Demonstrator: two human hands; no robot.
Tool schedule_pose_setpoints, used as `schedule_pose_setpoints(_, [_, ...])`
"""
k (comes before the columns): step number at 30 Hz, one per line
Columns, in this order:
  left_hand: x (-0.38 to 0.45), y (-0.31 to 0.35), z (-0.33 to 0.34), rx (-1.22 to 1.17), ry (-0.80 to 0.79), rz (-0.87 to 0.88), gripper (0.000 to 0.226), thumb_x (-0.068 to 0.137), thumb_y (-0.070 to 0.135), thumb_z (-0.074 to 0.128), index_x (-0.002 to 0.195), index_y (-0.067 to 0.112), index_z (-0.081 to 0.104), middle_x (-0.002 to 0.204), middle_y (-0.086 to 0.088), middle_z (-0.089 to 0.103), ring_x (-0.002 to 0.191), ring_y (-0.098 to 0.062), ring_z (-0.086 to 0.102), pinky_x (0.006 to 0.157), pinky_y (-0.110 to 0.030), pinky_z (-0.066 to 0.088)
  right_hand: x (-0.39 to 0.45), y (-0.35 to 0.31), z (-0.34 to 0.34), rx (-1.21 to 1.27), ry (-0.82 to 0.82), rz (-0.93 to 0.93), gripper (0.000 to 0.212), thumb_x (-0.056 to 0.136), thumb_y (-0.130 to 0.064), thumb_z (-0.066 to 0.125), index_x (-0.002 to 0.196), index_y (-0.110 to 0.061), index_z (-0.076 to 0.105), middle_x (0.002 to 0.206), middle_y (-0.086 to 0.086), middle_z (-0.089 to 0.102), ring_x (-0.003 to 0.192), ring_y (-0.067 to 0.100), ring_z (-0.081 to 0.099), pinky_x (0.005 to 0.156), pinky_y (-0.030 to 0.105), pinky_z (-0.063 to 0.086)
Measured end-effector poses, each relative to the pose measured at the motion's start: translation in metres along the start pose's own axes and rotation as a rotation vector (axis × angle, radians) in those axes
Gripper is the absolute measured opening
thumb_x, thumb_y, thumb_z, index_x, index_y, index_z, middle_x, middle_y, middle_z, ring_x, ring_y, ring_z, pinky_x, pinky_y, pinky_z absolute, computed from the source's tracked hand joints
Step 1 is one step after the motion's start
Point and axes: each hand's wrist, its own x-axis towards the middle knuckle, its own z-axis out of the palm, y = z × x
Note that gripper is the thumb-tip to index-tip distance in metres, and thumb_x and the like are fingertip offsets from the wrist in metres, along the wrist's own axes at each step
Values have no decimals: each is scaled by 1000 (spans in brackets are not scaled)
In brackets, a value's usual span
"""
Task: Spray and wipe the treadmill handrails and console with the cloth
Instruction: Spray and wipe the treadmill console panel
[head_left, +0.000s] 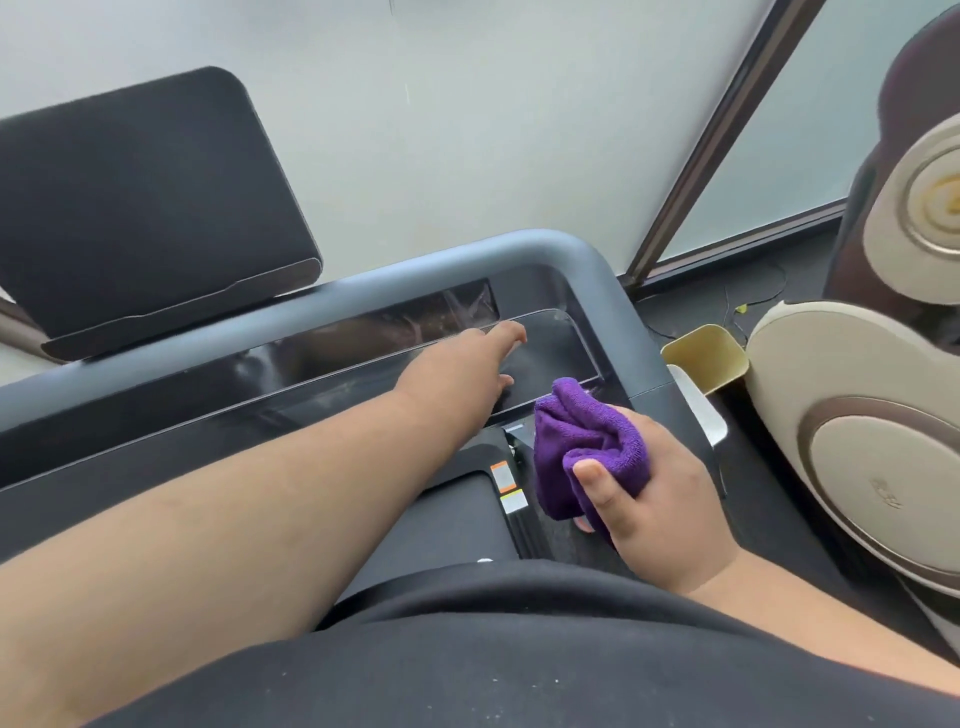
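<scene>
Over the treadmill deck (441, 519), gripping a bunched purple cloth (582, 447) in the right hand (654, 499), stretching the left hand (462, 374) with loose fingers onto the glossy black console (291, 374), grey handrail (545, 249) and frosted window (467, 130) lying beyond.

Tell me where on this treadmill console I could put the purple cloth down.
The glossy console panel is bare left of the left hand. Its right end is crowded: that hand and the right hand, whose grip holds the purple cloth.
</scene>
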Motion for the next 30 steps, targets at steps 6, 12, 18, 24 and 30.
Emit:
schedule_pose_setpoints(6, [-23,-7,-9,-86,70,-73,48,95,42,60,132,47,29,112,1,58,91,-27,63,73,-34,46,17,5,-6,23,140,19,57,84,-76,52,123,-35,62,112,-14,67,108,4,61,94,25,47])
schedule_pose_setpoints(12, [-82,-37,-11,-264,128,-235,51,94,45,61,132,56,30,100,18,56,81,-8,54,73,-26,38,90,9,5,-87,112,-154,65,92,-56,55,145,-20,46,141,-1,50,136,13,41,115,33,31])
schedule_pose_setpoints(18, [-138,-58,-9,-280,216,-288,53,91,47,63,132,58,31,99,24,54,83,9,54,68,-12,36,114,23,67,-852,-370,-56,79,89,-74,19,156,-33,18,165,5,15,151,26,6,123,45,5])
schedule_pose_setpoints(24, [-177,-68,-12,-308,274,-346,55,87,49,63,132,59,32,100,38,49,93,22,49,71,-1,34,88,6,121,-934,-464,-232,89,86,-77,5,158,-25,14,165,8,12,152,32,2,121,50,-2])
schedule_pose_setpoints(30, [-190,-69,-16,-307,285,-359,59,87,39,72,131,55,35,108,27,53,91,-1,60,80,-24,46,91,-22,166,-933,-608,-406,93,83,-79,3,158,-25,9,166,8,8,151,35,0,121,53,-1])
